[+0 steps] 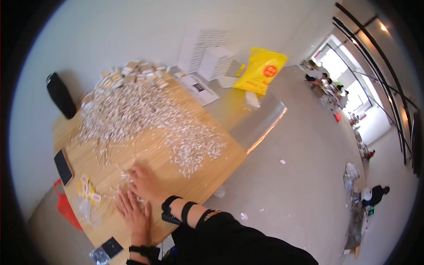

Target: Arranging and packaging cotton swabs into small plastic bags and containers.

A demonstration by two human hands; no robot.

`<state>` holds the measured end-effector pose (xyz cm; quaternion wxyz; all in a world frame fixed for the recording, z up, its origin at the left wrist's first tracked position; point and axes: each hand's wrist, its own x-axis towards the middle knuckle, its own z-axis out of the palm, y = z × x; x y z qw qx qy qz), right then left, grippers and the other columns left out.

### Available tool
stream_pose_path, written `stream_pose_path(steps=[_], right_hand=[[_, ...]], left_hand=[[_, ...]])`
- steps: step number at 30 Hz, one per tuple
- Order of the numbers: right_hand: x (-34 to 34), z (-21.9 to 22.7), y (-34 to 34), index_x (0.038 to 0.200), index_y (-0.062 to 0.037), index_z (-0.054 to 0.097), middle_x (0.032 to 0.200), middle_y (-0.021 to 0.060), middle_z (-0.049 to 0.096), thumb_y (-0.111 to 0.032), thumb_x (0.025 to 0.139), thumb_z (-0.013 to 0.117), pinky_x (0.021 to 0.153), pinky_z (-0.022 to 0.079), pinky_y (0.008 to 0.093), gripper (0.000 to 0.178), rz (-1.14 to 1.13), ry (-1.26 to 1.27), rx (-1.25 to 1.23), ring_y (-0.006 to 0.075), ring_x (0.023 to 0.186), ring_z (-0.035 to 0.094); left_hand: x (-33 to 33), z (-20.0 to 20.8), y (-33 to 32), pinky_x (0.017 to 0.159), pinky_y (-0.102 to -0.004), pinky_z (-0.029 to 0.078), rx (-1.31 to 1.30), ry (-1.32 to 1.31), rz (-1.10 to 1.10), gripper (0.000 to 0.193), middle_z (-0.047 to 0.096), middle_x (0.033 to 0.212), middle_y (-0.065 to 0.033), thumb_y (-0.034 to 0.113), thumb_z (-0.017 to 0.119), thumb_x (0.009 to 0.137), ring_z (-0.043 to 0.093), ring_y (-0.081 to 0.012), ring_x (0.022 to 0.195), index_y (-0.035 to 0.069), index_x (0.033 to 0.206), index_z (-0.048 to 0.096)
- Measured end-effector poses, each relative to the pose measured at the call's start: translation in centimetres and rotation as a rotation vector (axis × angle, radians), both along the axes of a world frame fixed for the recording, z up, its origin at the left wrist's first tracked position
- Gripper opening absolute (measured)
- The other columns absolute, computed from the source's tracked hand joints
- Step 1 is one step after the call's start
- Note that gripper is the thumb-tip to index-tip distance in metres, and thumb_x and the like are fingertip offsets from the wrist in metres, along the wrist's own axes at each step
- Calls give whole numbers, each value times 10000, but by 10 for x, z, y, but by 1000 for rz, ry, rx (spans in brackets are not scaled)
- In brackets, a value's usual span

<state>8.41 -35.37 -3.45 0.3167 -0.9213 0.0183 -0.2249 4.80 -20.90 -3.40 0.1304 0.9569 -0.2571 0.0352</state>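
Here, left hand: fingers stretched flat, unclenched.
Right hand: curled; through blur, its hold cannot be told.
White sticks: heaped at twelve o'clock.

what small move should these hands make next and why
Probably draw the right hand and left hand together around the loose cotton swabs: some lie right beside them, apart from the big pile.

The left hand is palm down, fingers extended; just beyond it, the right hand bends its blurred fingers; its forearm slants off rightward.
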Motion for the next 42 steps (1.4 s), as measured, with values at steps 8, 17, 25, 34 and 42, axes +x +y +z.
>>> stream_pose_path(steps=[8, 17, 25, 34, 42], right_hand=[[14, -4, -17, 1282, -58, 512, 1310, 194, 410, -96, 825, 580, 1023, 355, 479, 463, -155, 25, 170, 377, 1220, 409], [-14, -7, -8, 1312, -36, 470, 1338, 202, 397, -176, 871, 561, 1065, 315, 459, 471, -95, 90, -58, 369, 1271, 379], [1, -3, -10, 1291, -40, 489, 1307, 175, 418, -207, 877, 554, 1078, 279, 498, 451, -297, 63, -95, 355, 1275, 374], [-26, -12, -5, 1172, -85, 595, 1329, 207, 403, -183, 831, 597, 1081, 280, 494, 355, 141, -43, 44, 388, 1279, 355], [-4, -7, -2, 1169, -33, 571, 1190, 234, 511, -165, 861, 570, 974, 400, 459, 335, -157, 184, 387, 400, 1139, 474]], left_hand=[[-13, -9, -1, 1138, -557, 62, 14, -110, -111, 791, 210, 1532, -202, 453, 534, 843, 159, -349, 1434, 1, 1443, 285], [30, -3, -12, 1133, -562, 84, 54, -29, -59, 861, 196, 1531, -221, 490, 586, 810, 151, -368, 1431, -2, 1446, 279], [-16, -18, 0, 1122, -579, 106, 19, -216, -48, 871, 167, 1533, -240, 527, 568, 813, 131, -393, 1430, 34, 1462, 261], [7, 14, -5, 1130, -559, 96, -44, 66, -91, 937, 174, 1532, -230, 464, 668, 760, 135, -394, 1428, 28, 1469, 239], [-3, 0, 9, 1130, -557, 106, -85, 122, -141, 1026, 190, 1532, -215, 453, 724, 709, 161, -359, 1430, 7, 1471, 202]])
